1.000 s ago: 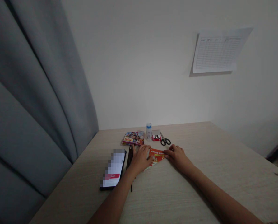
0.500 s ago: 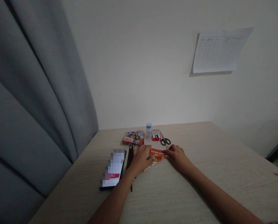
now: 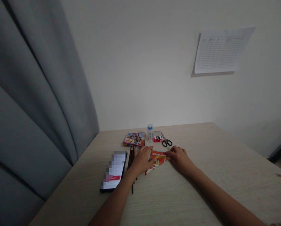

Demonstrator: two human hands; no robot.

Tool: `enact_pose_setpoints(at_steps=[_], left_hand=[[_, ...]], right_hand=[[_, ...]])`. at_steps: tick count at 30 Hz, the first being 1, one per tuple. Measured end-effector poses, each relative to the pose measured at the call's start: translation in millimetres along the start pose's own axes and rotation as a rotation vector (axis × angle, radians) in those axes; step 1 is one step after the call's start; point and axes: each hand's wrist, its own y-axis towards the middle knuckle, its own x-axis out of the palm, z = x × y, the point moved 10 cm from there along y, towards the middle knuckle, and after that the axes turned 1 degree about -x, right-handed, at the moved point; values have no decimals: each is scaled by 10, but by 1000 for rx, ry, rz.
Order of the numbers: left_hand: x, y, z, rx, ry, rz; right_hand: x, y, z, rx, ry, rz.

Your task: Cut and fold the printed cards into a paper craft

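Observation:
A folded sheet of printed paper point(image 3: 158, 156), red and orange with a pale lower part, lies on the table between my hands. My left hand point(image 3: 142, 160) rests over its left side with the fingers spread, pressing it down and hiding that part. At the right corner, the fingers of my right hand point(image 3: 178, 157) are closed on the paper's edge. Just left of my left hand lie several thin dark sticks point(image 3: 131, 157), partly covered by that hand and forearm.
A phone point(image 3: 114, 171) with a lit, pixelated screen lies left of the sticks. Farther back are a stack of colourful printed sheets point(image 3: 134, 138), a clear tube with a blue part point(image 3: 150, 132), a small red and white box point(image 3: 157, 138) and black-handled scissors point(image 3: 167, 142). A grey curtain point(image 3: 48, 94) hangs at left.
The paper's lower left part has shifted slightly, and more of its pale printed area with red lettering shows beneath my left hand. Both hands stay nearly in place.

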Motion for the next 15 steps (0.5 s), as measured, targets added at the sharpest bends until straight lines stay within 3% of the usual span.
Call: enact_pose_setpoints(at_steps=[15], left_hand=[[16, 57, -80, -44, -64, 28]], right_hand=[[-11, -4, -2, -5, -5, 13]])
